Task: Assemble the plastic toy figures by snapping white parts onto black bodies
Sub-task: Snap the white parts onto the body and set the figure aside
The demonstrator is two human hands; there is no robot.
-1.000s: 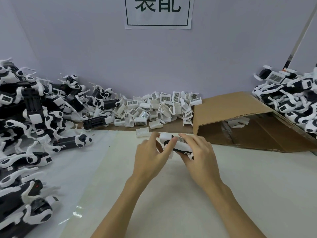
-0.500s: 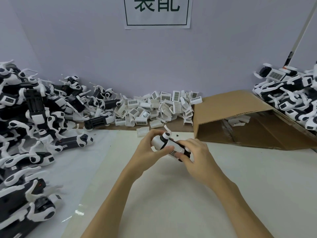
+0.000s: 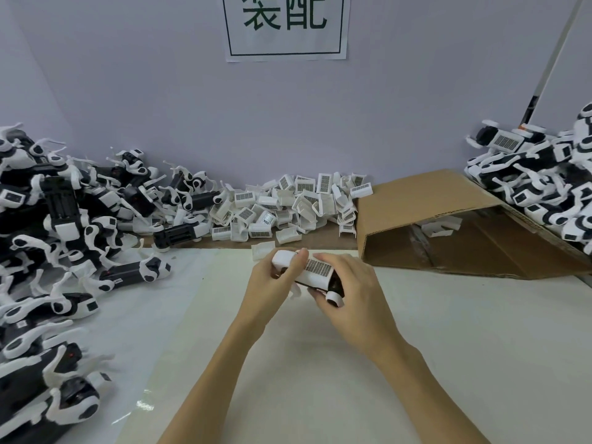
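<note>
On the far left a big heap of black and white toy figures point(image 3: 54, 238) spills down the table point(image 3: 320, 363); one black body point(image 3: 128, 274) with a white head lies at the edge of the heap, near the middle; behind it, by the wall point(image 3: 192, 107), sits a pile of small white parts point(image 3: 298, 206) with striped labels; one loose white part point(image 3: 263, 249) lies just in front of that pile.

In the middle, above the table, both hands hold one toy figure point(image 3: 312, 272); it is tilted, with its white end up on the left and a small white wheel low on the right; a white part with a striped label sits on top of its black body; the left hand point(image 3: 270, 288) curls around the white end, thumb on top; the right hand point(image 3: 350, 293) wraps around the black end, fingers pressed on the labelled part.

A paper sign point(image 3: 286, 27) with dark letters hangs on the wall above; to the right an open cardboard box point(image 3: 426, 203) lies on its side with a few white parts inside; on the far right sits another heap of figures point(image 3: 538, 184).
</note>
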